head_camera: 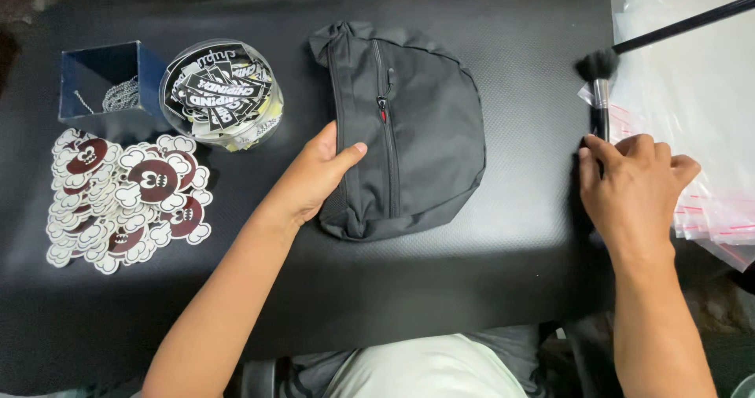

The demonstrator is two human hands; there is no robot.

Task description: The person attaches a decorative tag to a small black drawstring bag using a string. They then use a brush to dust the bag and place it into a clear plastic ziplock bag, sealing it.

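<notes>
A black zippered fabric bag [417, 123] lies flat in the middle of the black mat, its zip pull showing a small red tab. My left hand [318, 174] rests on the bag's left edge, thumb on top of the fabric, gripping it. My right hand [633, 189] is at the right side of the mat, fingers closed around the handle of a black soft-bristled brush [599, 79], whose bristles point away from me.
A clear round tub of black-and-white stickers [224, 91] and a dark blue open box holding a chain [110, 83] stand at the left. Below them lies a pile of white-and-maroon die-cut stickers [130, 197]. Clear plastic bags [700, 115] are stacked at the right, under a black rod [684, 24].
</notes>
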